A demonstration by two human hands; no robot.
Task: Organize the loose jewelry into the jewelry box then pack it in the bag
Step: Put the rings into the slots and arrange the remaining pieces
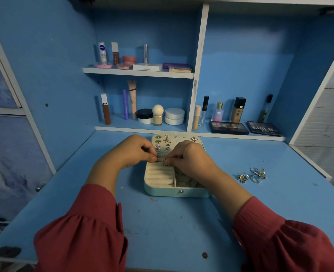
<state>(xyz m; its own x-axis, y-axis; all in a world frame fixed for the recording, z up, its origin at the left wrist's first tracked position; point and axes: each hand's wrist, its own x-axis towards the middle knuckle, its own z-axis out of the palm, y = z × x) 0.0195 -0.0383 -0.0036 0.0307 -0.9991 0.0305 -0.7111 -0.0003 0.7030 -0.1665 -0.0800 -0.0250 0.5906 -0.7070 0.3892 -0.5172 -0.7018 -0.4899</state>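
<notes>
A: Over the open jewelry box (177, 192) on the surface (162, 228), what does each grip hold?
B: Your left hand (134, 151) and right hand (189, 157) each pinch a small piece; loose rings (253, 175) lie right

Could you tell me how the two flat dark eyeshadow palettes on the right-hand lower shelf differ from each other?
The left dark eyeshadow palette shows rows of small shadow pans through its top, while the right dark eyeshadow palette has an opaque lid printed with "MATTE". The left palette looks longer and narrower; the right palette looks squarer. The left one sits beside the bottles, the right one nearer the cabinet's side wall. Both lie flat on the lower shelf, closed and dark.
</notes>
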